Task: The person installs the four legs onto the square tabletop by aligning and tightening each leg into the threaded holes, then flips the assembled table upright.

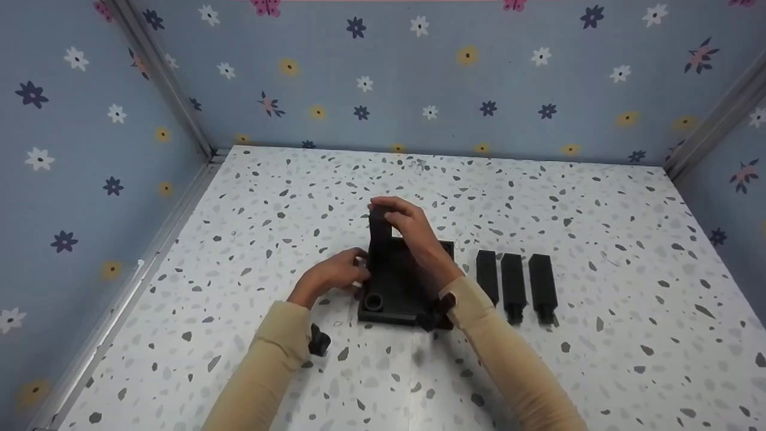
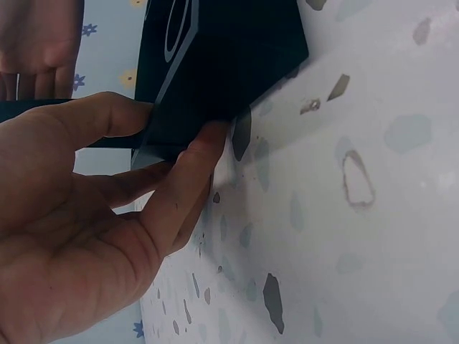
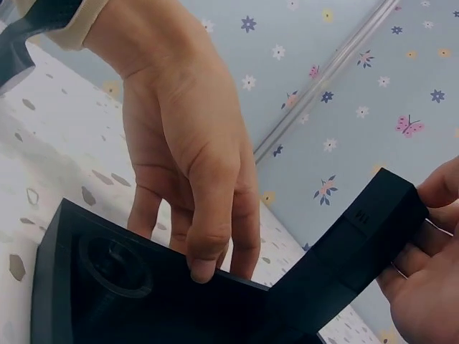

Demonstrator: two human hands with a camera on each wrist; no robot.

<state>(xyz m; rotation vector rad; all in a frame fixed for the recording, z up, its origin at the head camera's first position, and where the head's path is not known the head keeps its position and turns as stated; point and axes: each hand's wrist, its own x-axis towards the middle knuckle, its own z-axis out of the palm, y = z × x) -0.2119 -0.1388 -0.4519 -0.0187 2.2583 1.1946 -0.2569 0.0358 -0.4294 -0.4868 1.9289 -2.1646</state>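
Note:
A shallow black square base [image 1: 392,317] with raised walls lies on the table, a round ring socket [image 1: 374,301] in its near left corner. My left hand [image 1: 341,270] pinches its left wall; in the left wrist view the thumb is on one side and the fingers [image 2: 188,183] on the other. A black square-sided leg [image 3: 356,247] stands upright at the base's far left corner. My right hand [image 1: 419,233] holds this leg near its top, thumb and fingers on either side. The leg's lower end is hidden behind the wall in the right wrist view.
Right of the base, three more black legs [image 1: 513,281] lie side by side on the speckled white table [image 1: 628,299], their narrow ends toward me. Blue flowered panels [image 1: 395,72] enclose the back and sides. A black wrist camera [image 1: 319,341] sits at the left cuff.

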